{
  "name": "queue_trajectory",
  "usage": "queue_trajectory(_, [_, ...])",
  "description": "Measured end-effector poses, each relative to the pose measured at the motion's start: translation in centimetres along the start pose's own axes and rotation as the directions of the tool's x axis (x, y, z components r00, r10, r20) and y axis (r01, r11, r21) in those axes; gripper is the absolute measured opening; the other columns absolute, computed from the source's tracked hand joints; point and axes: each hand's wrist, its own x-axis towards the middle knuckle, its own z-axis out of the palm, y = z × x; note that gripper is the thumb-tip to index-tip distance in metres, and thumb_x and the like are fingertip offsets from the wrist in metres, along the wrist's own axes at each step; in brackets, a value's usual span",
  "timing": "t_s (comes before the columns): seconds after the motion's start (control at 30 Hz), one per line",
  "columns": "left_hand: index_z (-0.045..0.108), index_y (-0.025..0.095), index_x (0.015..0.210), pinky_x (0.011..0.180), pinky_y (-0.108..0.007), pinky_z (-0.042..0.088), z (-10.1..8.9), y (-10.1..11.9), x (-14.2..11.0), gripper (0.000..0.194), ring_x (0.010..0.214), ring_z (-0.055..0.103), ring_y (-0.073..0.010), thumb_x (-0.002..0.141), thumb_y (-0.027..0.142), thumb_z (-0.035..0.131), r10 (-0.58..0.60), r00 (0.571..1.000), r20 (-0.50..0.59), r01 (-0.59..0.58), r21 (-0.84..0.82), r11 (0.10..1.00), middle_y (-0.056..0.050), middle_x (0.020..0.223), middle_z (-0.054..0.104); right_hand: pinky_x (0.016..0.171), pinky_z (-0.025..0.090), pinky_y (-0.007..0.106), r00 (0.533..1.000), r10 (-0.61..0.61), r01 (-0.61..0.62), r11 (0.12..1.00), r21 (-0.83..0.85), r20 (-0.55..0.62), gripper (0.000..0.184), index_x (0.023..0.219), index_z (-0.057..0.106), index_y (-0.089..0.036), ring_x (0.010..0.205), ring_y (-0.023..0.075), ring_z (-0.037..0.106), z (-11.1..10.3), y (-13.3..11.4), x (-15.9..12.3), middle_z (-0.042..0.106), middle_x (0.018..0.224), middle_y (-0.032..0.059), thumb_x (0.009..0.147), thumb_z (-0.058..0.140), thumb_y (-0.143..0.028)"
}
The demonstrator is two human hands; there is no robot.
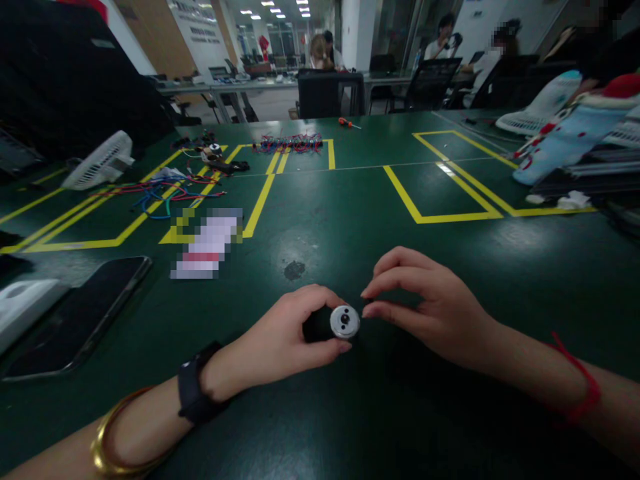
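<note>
My left hand [293, 330] grips a small round silver motor [338, 325] between thumb and index finger, just above the green table [320, 220]. The motor's end face points up toward me, showing a dark centre and small dark holes. To its right, my right hand [425, 293] has thumb and index finger brought together in a pinch. A tiny dark bit shows at those fingertips, too small to name. A narrow gap separates the right fingertips from the motor.
A phone [85, 313] and a white object [25, 303] lie at the left. Beyond are a blurred card [210, 243], loose wires [167, 193], a wire bundle [290, 143], a white fan [100, 160] and an orange screwdriver [346, 123]. A light-blue item [555, 143] stands at right. People sit behind.
</note>
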Motion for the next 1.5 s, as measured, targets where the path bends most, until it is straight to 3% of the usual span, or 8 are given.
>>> queue_trajectory(0.1, [0.057,0.021,0.099,0.072,-0.026,0.043,0.0,-0.1,-0.1,0.024,0.082,0.058,-0.0160,0.080,0.027,0.070,-0.009,1.000,-0.007,0.009,0.039,0.999,0.001,0.091,0.061,0.075,0.048,0.032,0.993,-0.080,0.078,0.997,-0.021,-0.084,0.011,0.093,0.069,-0.022,0.087,0.0177,0.058,0.9,-1.2,0.4,0.060,0.092,0.0047,0.084,0.067,-0.029])
queue_trajectory(0.37, [0.057,0.020,0.098,0.071,-0.026,0.043,0.1,-0.1,0.0,0.023,0.081,0.057,-0.0156,0.080,0.025,0.069,0.018,1.000,-0.007,-0.017,0.058,0.998,0.001,0.090,0.060,0.077,0.040,0.038,0.977,-0.213,0.214,0.945,-0.249,0.032,0.024,0.111,0.067,-0.021,0.089,0.0205,0.054,1.6,-0.7,-0.5,0.063,0.102,0.0080,0.090,0.058,-0.027])
queue_trajectory(0.7, [0.057,0.020,0.098,0.077,-0.026,0.044,0.0,-0.1,0.0,0.021,0.085,0.058,-0.0150,0.081,0.022,0.068,0.043,0.999,-0.017,-0.042,0.010,0.999,0.001,0.095,0.062,0.080,0.038,0.039,0.944,-0.318,0.330,0.911,-0.247,0.088,0.029,0.117,0.062,-0.022,0.091,0.0196,0.058,2.1,-0.4,-1.3,0.064,0.109,0.0076,0.088,0.060,-0.022])
queue_trajectory(0.83, [0.057,0.020,0.098,0.077,-0.026,0.043,0.1,-0.2,0.0,0.022,0.086,0.057,-0.0148,0.080,0.021,0.069,0.024,1.000,-0.015,-0.024,0.024,0.999,0.002,0.096,0.062,0.079,0.038,0.036,0.965,-0.260,0.260,0.951,-0.169,0.024,0.021,0.107,0.066,-0.023,0.090,0.0172,0.059,2.5,-0.6,-1.2,0.066,0.103,0.0044,0.087,0.062,-0.021])
queue_trajectory(0.97, [0.057,0.021,0.100,0.077,-0.026,0.043,0.1,-0.1,0.0,0.023,0.087,0.057,-0.0152,0.079,0.021,0.068,0.014,1.000,-0.006,-0.014,0.029,0.999,0.002,0.096,0.061,0.080,0.041,0.032,0.999,-0.049,0.049,0.997,0.059,0.001,0.013,0.097,0.068,-0.021,0.089,0.0142,0.059,2.7,-1.4,-0.7,0.064,0.097,0.0018,0.085,0.065,-0.021])
queue_trajectory(1.13, [0.056,0.019,0.096,0.074,-0.027,0.042,0.1,0.0,0.0,0.021,0.083,0.057,-0.0156,0.081,0.027,0.068,-0.011,1.000,0.014,0.010,0.050,0.999,0.001,0.091,0.060,0.078,0.045,0.027,0.974,0.210,-0.225,0.900,0.373,0.081,0.012,0.085,0.069,-0.018,0.086,0.0128,0.059,2.7,-1.7,-0.2,0.061,0.091,0.0015,0.086,0.065,-0.029])
queue_trajectory(1.33, [0.056,0.019,0.095,0.069,-0.025,0.041,0.1,-0.1,-0.1,0.022,0.079,0.055,-0.0143,0.080,0.028,0.070,-0.009,1.000,0.003,0.009,0.072,0.997,0.002,0.087,0.058,0.077,0.046,0.028,0.946,0.272,-0.316,0.663,0.678,0.175,0.010,0.091,0.068,-0.020,0.084,0.0132,0.060,3.0,-0.7,-0.1,0.062,0.090,0.0002,0.088,0.063,-0.029])
queue_trajectory(1.5, [0.056,0.019,0.095,0.070,-0.024,0.040,0.1,-0.1,0.1,0.021,0.079,0.055,-0.0133,0.081,0.026,0.069,0.005,1.000,-0.004,-0.005,0.058,0.998,0.003,0.087,0.058,0.081,0.046,0.028,0.963,0.217,-0.269,0.768,0.581,0.158,0.014,0.093,0.072,-0.019,0.090,0.0143,0.059,3.1,-0.5,-0.2,0.060,0.095,0.0022,0.086,0.065,-0.029])
